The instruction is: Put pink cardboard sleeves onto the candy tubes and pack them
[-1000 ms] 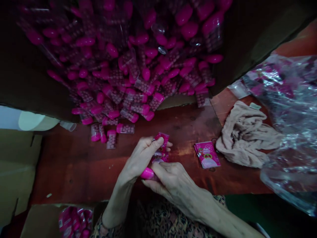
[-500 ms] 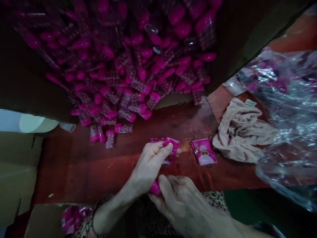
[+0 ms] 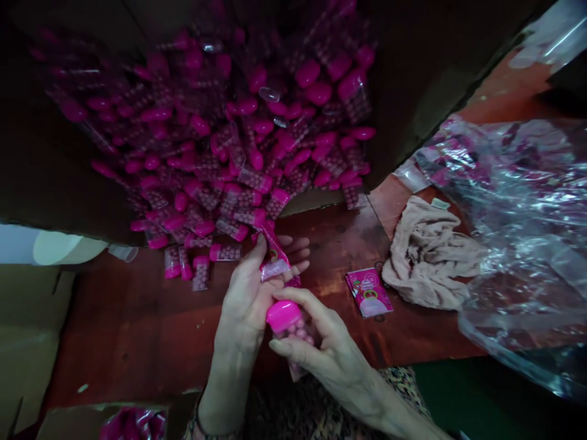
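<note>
My left hand [image 3: 250, 287] is palm up in the middle of the view, its thumb over a few pink printed sleeves [image 3: 274, 260] that lie across the palm, fingers stretched out. Just below it, my right hand [image 3: 325, 342] grips a small clear bottle [image 3: 285, 318] with a glossy pink cap and pink balls inside. The cap end sits close to the left palm; whether they touch I cannot tell. To the right, a flat stack of pink printed sleeves [image 3: 369, 293] rests on the red-brown table [image 3: 151, 330].
A dark open box [image 3: 413, 91] spills a heap of pink-capped bottles [image 3: 220, 159] onto the table. Right of the sleeve stack lie a crumpled beige cloth [image 3: 431, 256] and clear plastic bags [image 3: 523, 244]. Pink wrappers fill a carton [image 3: 68, 421] at lower left.
My left hand has turned palm up and shifted left with the sleeves. My right hand has rotated, bringing the bottle it holds into full view. The camera view has shifted slightly.
</note>
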`<state>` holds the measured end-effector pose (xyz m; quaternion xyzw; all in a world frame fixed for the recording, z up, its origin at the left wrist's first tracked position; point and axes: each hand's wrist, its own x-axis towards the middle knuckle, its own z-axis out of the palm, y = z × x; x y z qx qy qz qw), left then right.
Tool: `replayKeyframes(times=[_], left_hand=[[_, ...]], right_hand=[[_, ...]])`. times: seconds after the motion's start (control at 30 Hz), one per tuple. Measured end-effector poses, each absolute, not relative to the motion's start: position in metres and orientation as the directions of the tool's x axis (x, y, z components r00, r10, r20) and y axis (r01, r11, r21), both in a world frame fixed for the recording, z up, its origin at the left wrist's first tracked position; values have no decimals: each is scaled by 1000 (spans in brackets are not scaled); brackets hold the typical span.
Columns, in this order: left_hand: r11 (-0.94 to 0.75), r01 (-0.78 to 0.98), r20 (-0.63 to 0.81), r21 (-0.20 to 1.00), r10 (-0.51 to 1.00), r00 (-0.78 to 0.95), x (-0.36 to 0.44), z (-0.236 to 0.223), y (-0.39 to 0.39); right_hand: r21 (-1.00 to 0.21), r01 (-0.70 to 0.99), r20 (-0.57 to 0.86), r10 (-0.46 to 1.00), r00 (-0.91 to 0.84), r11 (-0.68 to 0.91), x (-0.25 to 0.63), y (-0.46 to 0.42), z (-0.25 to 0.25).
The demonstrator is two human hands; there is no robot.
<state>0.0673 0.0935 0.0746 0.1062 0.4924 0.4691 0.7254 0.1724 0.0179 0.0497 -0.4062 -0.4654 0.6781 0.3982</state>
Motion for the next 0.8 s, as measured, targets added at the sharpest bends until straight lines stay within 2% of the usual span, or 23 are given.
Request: replayKeyframes(times=[0.17,0.3,0.4,0.53,0.7,0.8], left_hand=[[556,-654,-691,514,720,68,69,63,83],[520,-646,-673,559,739,12,69,59,76],[499,-604,-620,622,785,11,65,56,71],[521,-518,-556,679,825,102,60,53,61],[567,-457,-506,685,822,262,62,52,47],[599,-413,-495,686,800,338,68,52,39]], right_hand=[[-927,-201,-229,901,-369,-318,170,16,49],[-943,-152,-236,917,-320,-296,167,5,49],[-923,-257,-259,957,-133,-286,170,1,48],[-875,-419,-331,932,150,-243,190,15,49],[-883,-457,-277,903,328,-105,210,45,62],[-897,-440,-224,906,359,-47,206,56,72]])
